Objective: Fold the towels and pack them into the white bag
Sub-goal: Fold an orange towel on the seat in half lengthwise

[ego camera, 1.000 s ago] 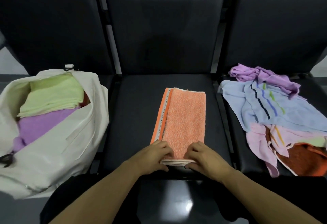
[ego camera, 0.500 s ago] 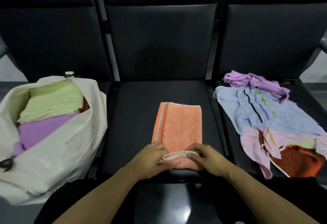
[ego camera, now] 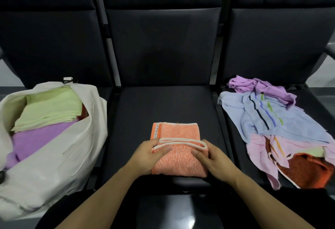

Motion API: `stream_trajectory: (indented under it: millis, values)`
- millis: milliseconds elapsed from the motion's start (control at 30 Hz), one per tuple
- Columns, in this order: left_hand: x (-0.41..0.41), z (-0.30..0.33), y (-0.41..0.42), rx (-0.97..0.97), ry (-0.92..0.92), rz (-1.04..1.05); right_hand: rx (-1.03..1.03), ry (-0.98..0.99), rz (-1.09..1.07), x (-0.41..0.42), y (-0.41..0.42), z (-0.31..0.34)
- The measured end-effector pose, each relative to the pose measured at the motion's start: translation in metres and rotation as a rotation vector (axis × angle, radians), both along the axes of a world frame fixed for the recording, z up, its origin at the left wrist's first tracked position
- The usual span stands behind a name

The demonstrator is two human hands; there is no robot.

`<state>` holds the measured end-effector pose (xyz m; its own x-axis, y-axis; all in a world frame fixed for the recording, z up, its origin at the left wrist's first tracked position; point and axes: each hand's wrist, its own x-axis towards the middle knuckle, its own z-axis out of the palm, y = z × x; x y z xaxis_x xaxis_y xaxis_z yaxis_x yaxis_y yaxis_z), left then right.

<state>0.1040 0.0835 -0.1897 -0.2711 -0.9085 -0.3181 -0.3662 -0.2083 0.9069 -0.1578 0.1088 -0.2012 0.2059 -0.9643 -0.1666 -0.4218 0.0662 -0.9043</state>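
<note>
I have both hands on the orange towel [ego camera: 178, 154], which lies on the middle seat [ego camera: 163, 105] of a row of three dark chairs, near the front edge at about 6 o'clock in my view. My left hand [ego camera: 148, 156] grips the towel's left side, thumb across the top of the near layer and fingers tucked under it. My right hand [ego camera: 211, 156] grips the right side the same way, thumb on top and fingers curled around the white-trimmed edge. Between them the near half of the towel is folded up over the far half, its white hem running straight from hand to hand. The far part lies flat beyond it, with an orange and white striped border along its left edge.

At 9 o'clock, on the left seat, sits the white bag [ego camera: 54, 156], mouth open toward me. Inside it a folded pale green towel [ego camera: 49, 109] rests on a folded purple towel [ego camera: 36, 138], with a sliver of something red just beside the green one.

At 3 o'clock, on the right seat, lies an unfolded heap: a crumpled purple towel [ego camera: 261, 87] at the far end, a light blue towel with coloured stripes [ego camera: 282, 118] spread below it, then a pink towel [ego camera: 261, 154] and a rust-orange towel [ego camera: 304, 170] nearest me, overlapping one another.
</note>
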Motion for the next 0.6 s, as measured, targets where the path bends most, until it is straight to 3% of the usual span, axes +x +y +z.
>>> stream_trajectory:
  millis: [133,367,467,533,600]
  values:
    - [-0.004,-0.008,-0.012,-0.031,-0.064,0.030,-0.002,0.102,-0.068,0.012,-0.009,-0.011]
    - [-0.014,-0.025,-0.054,-0.078,-0.137,0.234,0.033,0.287,-0.382,0.016,-0.049,-0.035]
    - [-0.011,-0.040,-0.065,-0.064,-0.342,0.305,0.098,0.354,-0.511,0.014,-0.058,-0.038]
    - [-0.009,-0.043,-0.066,0.036,-0.529,0.337,0.170,0.411,-0.553,0.012,-0.058,-0.043]
    - [-0.009,-0.043,-0.066,0.194,-0.594,0.394,0.243,0.492,-0.532,0.011,-0.057,-0.044]
